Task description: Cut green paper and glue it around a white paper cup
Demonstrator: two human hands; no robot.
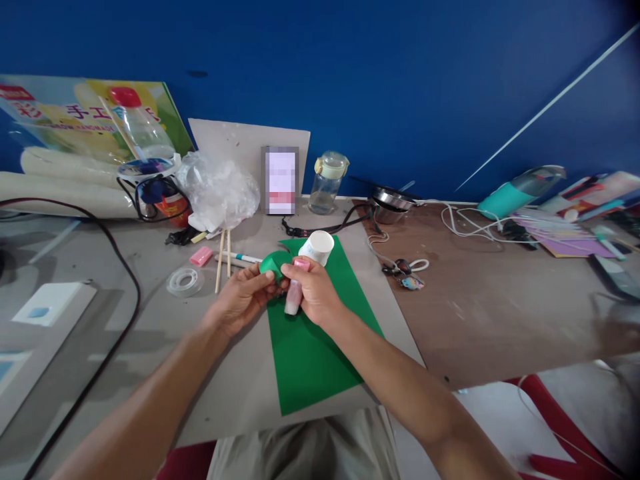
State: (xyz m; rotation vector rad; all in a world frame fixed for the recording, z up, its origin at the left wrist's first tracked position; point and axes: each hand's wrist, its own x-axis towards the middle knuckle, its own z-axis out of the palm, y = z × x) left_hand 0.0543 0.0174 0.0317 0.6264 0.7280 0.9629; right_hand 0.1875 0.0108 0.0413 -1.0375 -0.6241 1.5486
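My left hand (245,293) is closed on a curled strip of green paper (273,263), pinching it between thumb and fingers. In my right hand (316,290) is a glue stick (293,298) with a pink end and a pale, translucent body; that hand's thumb also meets the edge of the green strip. Both hands are close together over a large green paper sheet (320,360) lying on the table. Just beyond them, a white paper cup (319,247) rests tilted on the sheet's far end. A small pink cap (201,256) lies to the left.
Left of the hands are a tape roll (184,283), wooden sticks (219,263) and a pen (240,257). Behind stand a phone (281,180), a glass jar (328,183) and a crumpled plastic bag (220,190). A black cable (117,253) crosses the left side; keys (400,268) lie right.
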